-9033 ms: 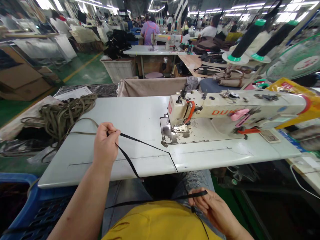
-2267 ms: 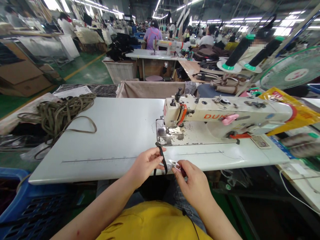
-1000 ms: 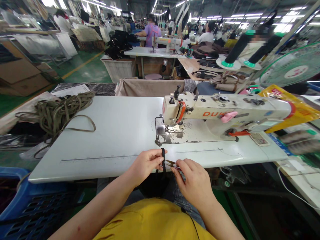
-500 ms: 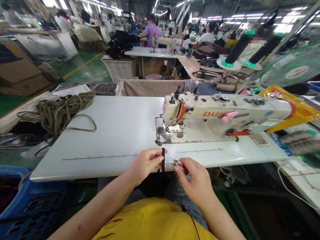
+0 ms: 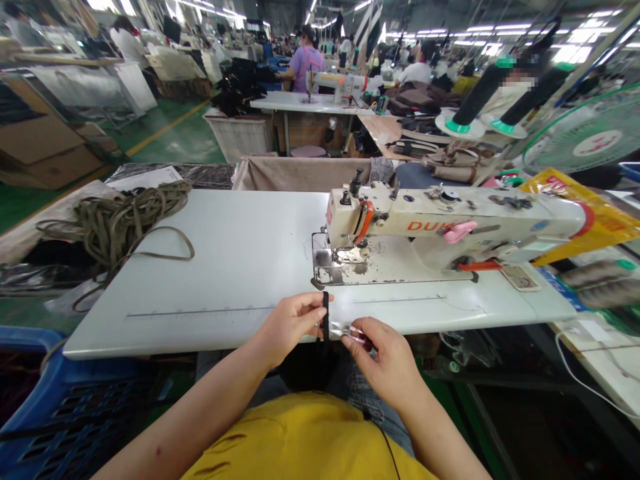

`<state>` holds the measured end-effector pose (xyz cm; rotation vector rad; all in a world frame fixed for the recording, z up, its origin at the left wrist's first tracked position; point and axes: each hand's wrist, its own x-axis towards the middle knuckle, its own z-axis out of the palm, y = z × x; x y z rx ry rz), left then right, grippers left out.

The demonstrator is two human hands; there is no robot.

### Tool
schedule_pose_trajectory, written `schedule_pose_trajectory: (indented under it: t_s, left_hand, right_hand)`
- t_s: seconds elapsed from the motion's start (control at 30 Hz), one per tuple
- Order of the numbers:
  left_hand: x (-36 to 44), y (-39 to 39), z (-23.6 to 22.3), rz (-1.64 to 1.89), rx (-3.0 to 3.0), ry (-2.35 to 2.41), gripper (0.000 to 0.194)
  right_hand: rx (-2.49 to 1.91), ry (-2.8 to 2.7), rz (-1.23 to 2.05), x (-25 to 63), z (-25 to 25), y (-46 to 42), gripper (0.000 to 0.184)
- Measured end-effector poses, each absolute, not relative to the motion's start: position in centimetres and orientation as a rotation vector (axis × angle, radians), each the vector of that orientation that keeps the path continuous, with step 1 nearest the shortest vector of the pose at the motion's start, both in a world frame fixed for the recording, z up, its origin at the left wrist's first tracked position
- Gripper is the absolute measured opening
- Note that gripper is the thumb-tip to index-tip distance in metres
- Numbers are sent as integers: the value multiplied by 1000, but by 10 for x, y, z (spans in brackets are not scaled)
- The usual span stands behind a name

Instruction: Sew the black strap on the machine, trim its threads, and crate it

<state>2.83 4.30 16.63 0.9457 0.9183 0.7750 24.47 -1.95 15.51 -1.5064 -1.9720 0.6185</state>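
My left hand (image 5: 296, 325) pinches a narrow black strap (image 5: 326, 313) between thumb and fingers at the front edge of the table. The strap hangs down past that edge, where its lower part merges with dark cloth over my lap. In my right hand (image 5: 383, 353) are small thread snips (image 5: 345, 329) with shiny metal blades and a dark red grip. Their tips point left and lie right beside the strap; whether they touch it I cannot tell. Just beyond both hands stands the sewing machine (image 5: 390, 217), its needle area above a worn metal plate.
The pale table (image 5: 240, 267) carries a printed ruler along its front. A heap of olive webbing (image 5: 115, 227) lies on the left. A blue basket (image 5: 30, 340) stands at lower left. Thread cones (image 5: 473, 100) and a fan (image 5: 590, 137) rise at right. A person in purple (image 5: 306, 63) works farther back.
My right hand has moved slightly left, bringing the snips' blades up beside the strap. My left hand holds the strap in nearly the same place.
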Motion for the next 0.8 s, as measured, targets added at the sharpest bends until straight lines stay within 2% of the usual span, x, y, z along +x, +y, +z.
schedule_pose_trajectory:
  t_s: [0.43, 0.63, 0.8]
  left_hand:
    - [28, 42, 165, 731, 1017, 860, 47]
    - [30, 39, 163, 736, 980, 861, 52]
    - [31, 39, 163, 732, 924, 859, 51]
  right_hand:
    - [-1383, -1945, 726, 244, 150, -19, 20]
    - [-1335, -1991, 635, 240, 153, -18, 16]
    - [-1330, -1889, 651, 243, 148, -18, 23]
